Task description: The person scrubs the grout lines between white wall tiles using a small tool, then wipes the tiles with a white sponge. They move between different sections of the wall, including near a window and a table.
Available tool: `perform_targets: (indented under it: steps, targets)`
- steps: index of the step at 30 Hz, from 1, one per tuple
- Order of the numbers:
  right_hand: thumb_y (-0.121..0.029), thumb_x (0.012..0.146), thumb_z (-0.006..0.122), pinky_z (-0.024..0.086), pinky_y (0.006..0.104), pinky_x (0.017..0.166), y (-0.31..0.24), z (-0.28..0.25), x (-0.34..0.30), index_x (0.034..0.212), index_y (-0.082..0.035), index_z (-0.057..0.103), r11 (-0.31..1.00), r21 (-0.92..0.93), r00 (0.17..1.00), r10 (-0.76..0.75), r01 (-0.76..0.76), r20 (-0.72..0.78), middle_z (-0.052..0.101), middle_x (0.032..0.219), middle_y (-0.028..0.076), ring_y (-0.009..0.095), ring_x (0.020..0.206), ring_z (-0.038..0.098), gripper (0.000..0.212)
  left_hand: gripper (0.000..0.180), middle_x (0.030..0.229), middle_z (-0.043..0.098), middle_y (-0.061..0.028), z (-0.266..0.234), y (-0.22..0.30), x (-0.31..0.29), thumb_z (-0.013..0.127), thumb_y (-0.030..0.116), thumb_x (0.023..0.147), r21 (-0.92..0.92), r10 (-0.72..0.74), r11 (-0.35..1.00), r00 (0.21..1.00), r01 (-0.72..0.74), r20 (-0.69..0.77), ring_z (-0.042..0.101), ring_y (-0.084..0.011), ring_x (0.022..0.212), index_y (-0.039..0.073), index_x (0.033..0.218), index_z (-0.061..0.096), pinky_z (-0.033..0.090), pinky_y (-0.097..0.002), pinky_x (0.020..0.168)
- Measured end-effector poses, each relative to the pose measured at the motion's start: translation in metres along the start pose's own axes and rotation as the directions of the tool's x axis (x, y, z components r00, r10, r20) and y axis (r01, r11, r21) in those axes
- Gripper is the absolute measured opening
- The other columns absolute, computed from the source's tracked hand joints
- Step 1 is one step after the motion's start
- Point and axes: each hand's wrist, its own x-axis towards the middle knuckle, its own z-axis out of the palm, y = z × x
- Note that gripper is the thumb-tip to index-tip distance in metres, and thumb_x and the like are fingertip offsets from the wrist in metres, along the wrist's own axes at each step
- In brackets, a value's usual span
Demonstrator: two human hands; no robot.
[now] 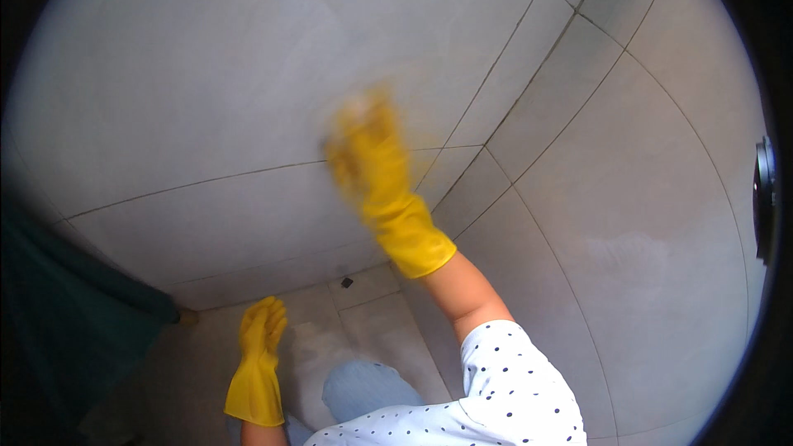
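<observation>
- Yellow gloves cover both hands on my feed; they look like rubber, so I judge them soft and bendy, with some feel lost at the fingertips.
- The right hand (368, 144) is raised in front of the grey tiled wall (206, 116), over a grout line (239, 173). Blur smears its fingers: I cannot tell how far they spread, whether they touch the tile, or whether the pale patch by the fingertips is something held.
- That wall fills the view ahead and meets the side wall (652, 165) at a corner to the right. I expect it to be hard, stiff and fixed, and slick under rubber if wet.
- With no edge to grip there, I would favour a flat palm or finger pads, pressing evenly, lighter over the joints.
- The left hand (263, 326) is low, above the floor (376, 314), its fingers close together; I see nothing in it, though its palm side is partly hidden.
- Dark green cloth (74, 306) hangs at far left, soft and likely to snag a sleeve.
</observation>
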Motion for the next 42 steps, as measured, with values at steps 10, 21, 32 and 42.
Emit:
perform_targets:
  steps: [10, 21, 32, 42]
  targets:
    - [-0.014, 0.09, 0.067, 0.052, 0.0421, 0.086, -0.014, -0.066, 0.134, 0.129, -0.007, 0.057, 0.911, -0.246, 0.695, -0.411, 0.33, -0.59, 0.059, 0.126, 0.019, 0.037, 0.115, 0.057, 0.042, 0.026, 0.121, 0.063, -0.0156, 0.009, 0.025, -0.031, 0.056, 0.018, 0.099, -0.044, 0.071, 0.997, 0.997, -0.07, 0.036, 0.063, -0.0252, 0.109, 0.004, 0.12, 0.059, 0.052, -0.0353, 0.095]
    - [-0.026, 0.094, 0.056, 0.054, 0.0437, 0.069, -0.03, 0.063, -0.017, 0.129, -0.011, 0.056, 0.82, 0.012, 0.663, -0.471, 0.572, 0.581, 0.063, 0.116, 0.014, 0.032, 0.084, 0.064, 0.038, 0.029, 0.122, 0.063, -0.0175, 0.029, 0.027, -0.04, 0.055, 0.014, 0.098, -0.047, 0.037, 0.998, 0.993, -0.032, 0.111, 0.062, -0.0264, 0.112, 0.0, 0.124, 0.059, 0.051, -0.0359, 0.097]
    - [-0.004, 0.086, 0.065, 0.053, 0.0371, 0.087, -0.139, 0.033, 0.149, 0.134, -0.012, 0.055, 0.751, -0.251, 0.729, -0.657, 0.61, -0.192, 0.064, 0.122, 0.017, 0.036, 0.112, 0.06, 0.049, 0.028, 0.122, 0.064, -0.0162, 0.014, 0.019, -0.014, 0.054, 0.016, 0.099, -0.083, 0.079, 0.994, 0.992, -0.071, 0.099, 0.06, -0.0263, 0.115, 0.002, 0.123, 0.059, 0.048, -0.0361, 0.101]
    - [-0.014, 0.091, 0.055, 0.049, 0.0409, 0.087, -0.097, 0.079, 0.051, 0.138, -0.013, 0.049, 0.683, -0.004, 0.516, -0.549, 0.731, 0.658, 0.06, 0.125, 0.016, 0.033, 0.108, 0.058, 0.047, 0.033, 0.127, 0.061, -0.0157, 0.022, 0.02, -0.033, 0.055, 0.016, 0.098, 0.023, 0.185, 0.982, 0.981, -0.187, 0.048, 0.06, -0.0254, 0.116, 0.003, 0.128, 0.056, 0.046, -0.0341, 0.103]
